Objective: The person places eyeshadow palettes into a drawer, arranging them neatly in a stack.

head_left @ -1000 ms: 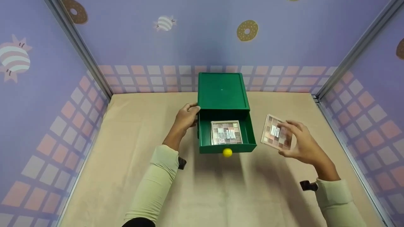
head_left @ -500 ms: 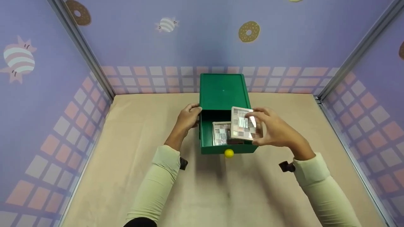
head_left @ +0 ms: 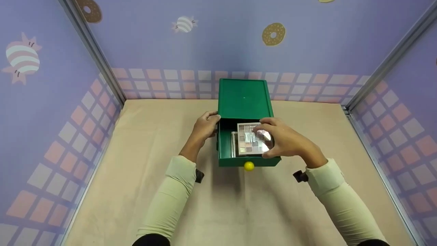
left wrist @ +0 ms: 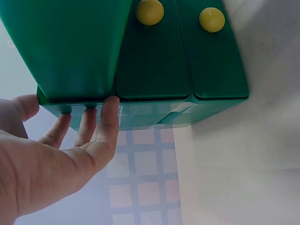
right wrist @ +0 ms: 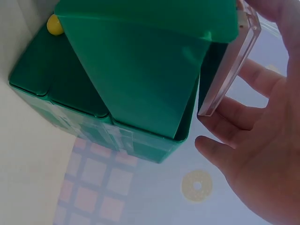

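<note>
A green drawer cabinet [head_left: 244,97] stands against the back wall with its top drawer [head_left: 223,162] pulled out. My right hand [head_left: 285,138] holds an eyeshadow palette [head_left: 244,148] by its right side, thumb at the near edge and fingers at the far edge. The palette is over the drawer, above another palette [head_left: 234,145] lying inside, mostly covered. In the right wrist view, the held palette [right wrist: 227,77] is tilted at the drawer's rim. My left hand [head_left: 205,128] rests at the cabinet's front left edge; its fingertips [left wrist: 111,105] touch the side.
Two lower drawers [left wrist: 154,65] are closed, each with a yellow knob. The top drawer's yellow knob [head_left: 249,166] sticks out toward me. A beige cloth [head_left: 157,136] covers the table, and patterned walls [head_left: 157,44] surround it.
My right hand has carried the palette leftward from beside the cabinet to over the open drawer, and lowered it slightly. The left hand has stayed at the cabinet's side.
</note>
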Demonstrator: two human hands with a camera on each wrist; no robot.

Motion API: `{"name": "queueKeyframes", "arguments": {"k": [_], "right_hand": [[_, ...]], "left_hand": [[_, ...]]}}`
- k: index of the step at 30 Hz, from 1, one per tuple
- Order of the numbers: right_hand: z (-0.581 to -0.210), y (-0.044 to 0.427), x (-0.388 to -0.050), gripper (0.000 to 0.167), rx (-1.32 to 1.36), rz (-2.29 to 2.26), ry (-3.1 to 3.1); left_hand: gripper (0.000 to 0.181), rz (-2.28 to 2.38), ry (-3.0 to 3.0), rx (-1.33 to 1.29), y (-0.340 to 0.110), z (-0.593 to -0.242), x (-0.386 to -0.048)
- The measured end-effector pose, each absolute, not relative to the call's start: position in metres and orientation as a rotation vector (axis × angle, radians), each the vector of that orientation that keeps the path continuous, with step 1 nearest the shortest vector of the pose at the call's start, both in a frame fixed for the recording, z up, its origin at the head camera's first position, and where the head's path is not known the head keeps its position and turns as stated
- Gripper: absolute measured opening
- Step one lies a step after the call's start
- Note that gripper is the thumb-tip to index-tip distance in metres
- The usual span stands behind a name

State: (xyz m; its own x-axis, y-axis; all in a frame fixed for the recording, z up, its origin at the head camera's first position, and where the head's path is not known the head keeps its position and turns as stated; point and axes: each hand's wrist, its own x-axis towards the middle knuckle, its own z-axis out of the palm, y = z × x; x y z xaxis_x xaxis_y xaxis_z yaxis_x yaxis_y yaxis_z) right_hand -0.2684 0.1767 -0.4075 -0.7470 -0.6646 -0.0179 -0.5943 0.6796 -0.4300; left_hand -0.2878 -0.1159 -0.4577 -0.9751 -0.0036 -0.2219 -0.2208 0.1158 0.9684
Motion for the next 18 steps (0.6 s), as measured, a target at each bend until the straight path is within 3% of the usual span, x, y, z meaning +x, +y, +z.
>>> {"name": "queueKeyframes", "arguments": {"k": [8, 18], "right_hand": [[-0.406, 0.1663, -0.2678, 0.082, -1.009, -0.514, 2.683], [-0.4066, 0.1674, -0.2658, 0.07, -1.042, -0.568, 2.668]], "left_hand": [[0.044, 1.951, 2.25, -0.233, -0.1146, -0.4576, -0.2865], [0.044, 1.954, 2.253, -0.244, -0.1137, -0.4569, -0.2878]]}}
